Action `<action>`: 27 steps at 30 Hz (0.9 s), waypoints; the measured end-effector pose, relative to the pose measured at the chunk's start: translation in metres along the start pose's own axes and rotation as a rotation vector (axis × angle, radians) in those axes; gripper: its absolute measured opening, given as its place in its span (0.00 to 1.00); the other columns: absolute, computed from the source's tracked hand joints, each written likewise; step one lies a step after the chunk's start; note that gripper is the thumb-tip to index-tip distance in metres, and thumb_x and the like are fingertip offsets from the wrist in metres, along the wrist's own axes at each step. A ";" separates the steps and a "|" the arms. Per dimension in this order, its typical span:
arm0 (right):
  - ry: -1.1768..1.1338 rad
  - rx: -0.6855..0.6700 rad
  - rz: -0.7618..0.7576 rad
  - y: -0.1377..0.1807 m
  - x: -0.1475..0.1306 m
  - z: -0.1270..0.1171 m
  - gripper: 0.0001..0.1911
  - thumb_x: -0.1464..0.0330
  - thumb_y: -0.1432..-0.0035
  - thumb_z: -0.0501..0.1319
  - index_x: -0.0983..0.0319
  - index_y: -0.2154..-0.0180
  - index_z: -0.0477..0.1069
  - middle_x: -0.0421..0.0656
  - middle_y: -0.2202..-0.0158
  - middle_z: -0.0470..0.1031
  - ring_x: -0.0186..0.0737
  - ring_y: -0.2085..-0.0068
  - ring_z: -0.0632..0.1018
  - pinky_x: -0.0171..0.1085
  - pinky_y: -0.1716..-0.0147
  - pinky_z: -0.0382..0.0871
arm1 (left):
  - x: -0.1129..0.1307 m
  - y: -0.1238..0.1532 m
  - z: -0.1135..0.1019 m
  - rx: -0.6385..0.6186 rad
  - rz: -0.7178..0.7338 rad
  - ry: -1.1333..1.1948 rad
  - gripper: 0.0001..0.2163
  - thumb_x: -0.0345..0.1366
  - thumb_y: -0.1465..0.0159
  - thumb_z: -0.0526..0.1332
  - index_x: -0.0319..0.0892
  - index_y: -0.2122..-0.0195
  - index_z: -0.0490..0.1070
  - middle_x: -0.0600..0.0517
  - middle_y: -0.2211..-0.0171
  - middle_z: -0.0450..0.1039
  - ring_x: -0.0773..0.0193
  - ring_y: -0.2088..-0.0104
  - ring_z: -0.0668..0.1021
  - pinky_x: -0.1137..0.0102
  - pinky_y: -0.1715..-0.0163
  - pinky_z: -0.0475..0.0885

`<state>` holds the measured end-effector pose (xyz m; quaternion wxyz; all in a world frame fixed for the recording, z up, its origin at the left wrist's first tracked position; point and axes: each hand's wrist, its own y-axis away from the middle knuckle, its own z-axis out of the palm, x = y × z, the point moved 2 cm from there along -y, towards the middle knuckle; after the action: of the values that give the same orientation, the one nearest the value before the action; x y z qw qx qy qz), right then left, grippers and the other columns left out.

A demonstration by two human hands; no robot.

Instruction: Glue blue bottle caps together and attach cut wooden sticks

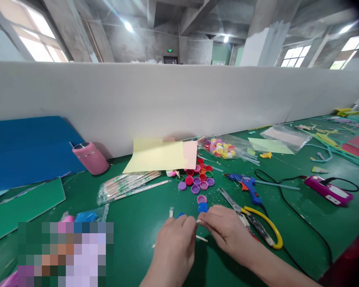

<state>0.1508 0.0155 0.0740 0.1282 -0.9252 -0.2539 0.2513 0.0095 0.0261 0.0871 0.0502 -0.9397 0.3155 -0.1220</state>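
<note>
Right hand point(224, 227): one, thumb and forefinger pinched narrow on a short pale stick point(199, 221), whose tip shows between the two hands. Left hand point(178, 239): one, fingers curled in beside the right, knuckles towards the far side; its own grip is hidden, so whether it also holds the stick I cannot tell. Second stick point(201, 238): one, pale, on the green table point(302, 223) between the forearms. Blue piece point(202, 207): one, small, just beyond the right fingertips, with a lilac cap point(202, 199) next to it. Loose caps point(196, 181): a cluster in red, orange, purple and green, farther out (more of the like sit in a clear bag point(219, 147) behind). Scissors point(259, 223): one pair, yellow-handled, opened, near the right hand. Glue gun point(245, 185): one, blue with a red trigger, beyond the scissors. Bagged sticks point(128, 185): one bundle, to the left of the caps, in front of a yellow sheet point(158, 155)
</note>
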 end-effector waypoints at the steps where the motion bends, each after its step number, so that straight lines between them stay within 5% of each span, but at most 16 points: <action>1: -0.005 -0.004 0.005 0.000 0.000 0.001 0.14 0.68 0.37 0.45 0.63 0.67 0.68 0.42 0.76 0.68 0.37 0.72 0.66 0.34 0.73 0.55 | 0.000 0.000 0.000 -0.001 -0.005 -0.003 0.10 0.26 0.41 0.47 0.43 0.75 0.63 0.51 0.76 0.70 0.62 0.77 0.69 0.70 0.77 0.59; 27: -0.020 0.061 0.030 -0.003 -0.004 0.010 0.14 0.69 0.38 0.45 0.63 0.68 0.68 0.42 0.77 0.68 0.37 0.73 0.68 0.33 0.73 0.59 | -0.004 -0.001 0.003 -0.036 -0.052 0.002 0.11 0.27 0.40 0.45 0.42 0.75 0.64 0.50 0.76 0.70 0.61 0.76 0.71 0.70 0.77 0.59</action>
<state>0.1411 0.0166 0.0685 0.1499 -0.9219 -0.2337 0.2700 0.0078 0.0295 0.0834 0.0300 -0.9482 0.2932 -0.1185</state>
